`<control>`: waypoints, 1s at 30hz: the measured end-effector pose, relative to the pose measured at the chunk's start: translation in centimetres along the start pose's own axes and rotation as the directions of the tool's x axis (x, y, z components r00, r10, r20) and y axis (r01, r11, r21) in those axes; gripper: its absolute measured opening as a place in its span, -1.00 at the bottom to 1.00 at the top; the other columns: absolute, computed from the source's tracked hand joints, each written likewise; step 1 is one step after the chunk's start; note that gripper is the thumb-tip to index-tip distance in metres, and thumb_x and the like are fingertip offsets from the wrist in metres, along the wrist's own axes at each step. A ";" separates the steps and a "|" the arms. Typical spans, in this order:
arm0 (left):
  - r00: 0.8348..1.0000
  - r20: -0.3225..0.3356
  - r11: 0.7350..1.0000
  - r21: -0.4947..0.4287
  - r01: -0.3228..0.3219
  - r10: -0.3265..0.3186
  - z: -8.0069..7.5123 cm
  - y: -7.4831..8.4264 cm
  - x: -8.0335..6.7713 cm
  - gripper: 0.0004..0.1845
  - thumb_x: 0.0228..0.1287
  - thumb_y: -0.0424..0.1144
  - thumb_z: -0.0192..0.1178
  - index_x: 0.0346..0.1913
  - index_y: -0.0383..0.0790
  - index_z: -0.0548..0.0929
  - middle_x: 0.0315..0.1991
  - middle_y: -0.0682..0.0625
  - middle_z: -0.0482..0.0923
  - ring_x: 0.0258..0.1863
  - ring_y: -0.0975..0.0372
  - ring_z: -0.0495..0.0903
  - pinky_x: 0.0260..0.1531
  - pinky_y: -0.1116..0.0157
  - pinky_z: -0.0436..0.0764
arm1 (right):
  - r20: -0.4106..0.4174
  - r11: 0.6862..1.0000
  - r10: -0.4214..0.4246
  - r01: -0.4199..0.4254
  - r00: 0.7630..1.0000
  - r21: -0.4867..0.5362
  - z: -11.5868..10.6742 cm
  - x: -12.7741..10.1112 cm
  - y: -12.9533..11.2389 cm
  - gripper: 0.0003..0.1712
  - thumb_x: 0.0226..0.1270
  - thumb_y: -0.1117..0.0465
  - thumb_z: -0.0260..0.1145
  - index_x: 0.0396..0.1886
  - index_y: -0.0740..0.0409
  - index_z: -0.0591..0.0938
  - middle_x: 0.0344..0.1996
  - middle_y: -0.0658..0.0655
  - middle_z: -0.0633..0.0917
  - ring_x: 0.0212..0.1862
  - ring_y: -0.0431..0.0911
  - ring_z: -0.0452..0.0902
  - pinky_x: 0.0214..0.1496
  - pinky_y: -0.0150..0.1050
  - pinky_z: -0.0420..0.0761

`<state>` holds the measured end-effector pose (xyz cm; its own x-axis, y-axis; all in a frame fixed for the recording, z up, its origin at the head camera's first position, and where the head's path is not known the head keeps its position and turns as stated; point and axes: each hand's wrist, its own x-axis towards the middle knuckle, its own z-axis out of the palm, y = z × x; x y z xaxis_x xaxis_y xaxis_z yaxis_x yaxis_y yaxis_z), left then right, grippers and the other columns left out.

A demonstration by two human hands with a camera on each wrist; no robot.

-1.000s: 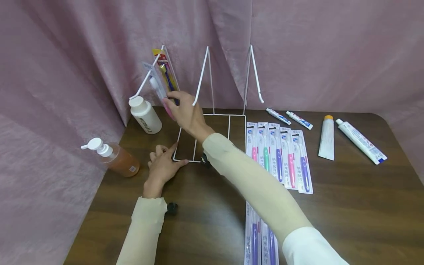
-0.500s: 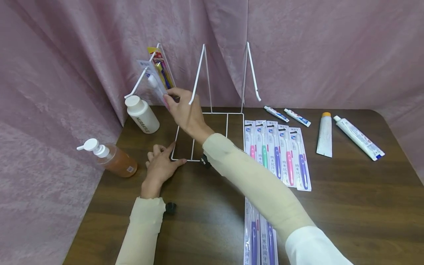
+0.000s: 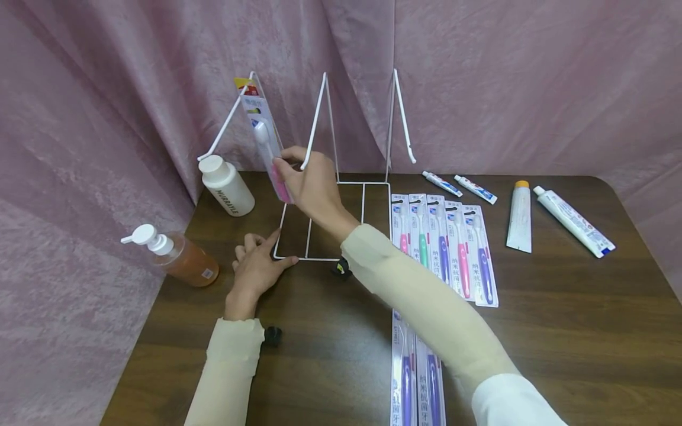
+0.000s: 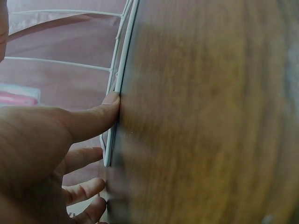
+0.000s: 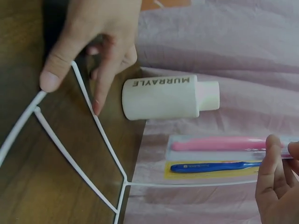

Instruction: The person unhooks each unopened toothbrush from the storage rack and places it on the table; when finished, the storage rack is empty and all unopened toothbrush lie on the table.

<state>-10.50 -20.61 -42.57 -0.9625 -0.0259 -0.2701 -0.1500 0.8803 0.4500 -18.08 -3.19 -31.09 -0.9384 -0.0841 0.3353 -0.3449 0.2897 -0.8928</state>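
Observation:
In the head view my right hand (image 3: 314,180) pinches a packaged pink toothbrush (image 3: 269,154) near its lower end. The pack stands upright at the left prong of a white wire rack (image 3: 364,184), in front of a yellow-backed toothbrush pack hanging there. The right wrist view shows that rear pack's blue toothbrush (image 5: 205,167) beside the pink handle. My left hand (image 3: 257,266) rests on the rack's front left corner. Its thumb presses the front wire and the index finger touches the side wire, with the fingers spread in the left wrist view (image 4: 60,140).
A white bottle (image 3: 229,189) and an amber pump bottle (image 3: 189,260) stand left of the rack. Several packaged toothbrushes (image 3: 462,254) lie in rows to its right. Farther right are toothpaste tubes (image 3: 575,223). Two bare rack prongs (image 3: 402,115) rise before the pink curtain (image 3: 479,89).
My right hand has moved slightly right, and the pink toothbrush pack has swung right, now overlapping the yellow-backed pack behind. The left hand stays on the rack corner.

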 end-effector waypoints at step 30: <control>1.000 -0.003 1.000 -0.018 -0.003 0.003 -0.1 0.3 -0.3 -0.02 0.61 0.18 0.40 0.88 0.00 0.20 0.50 -0.32 0.19 0.37 -0.31 0.18 0.38 -0.40 0.31 | 0.141 0.896 0.375 -0.397 0.916 0.197 -11.2 -14.1 4.0 -0.78 0.58 0.21 0.54 -0.03 0.31 0.89 -0.54 -0.08 0.76 -0.56 -0.21 0.58 -0.52 -0.39 0.45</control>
<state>-10.28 -20.35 -42.30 -0.9635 -0.0247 -0.2666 -0.1513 0.8718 0.4658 -5.98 9.79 -36.00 -0.9923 -0.1025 -0.0701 0.0593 0.1051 -0.9927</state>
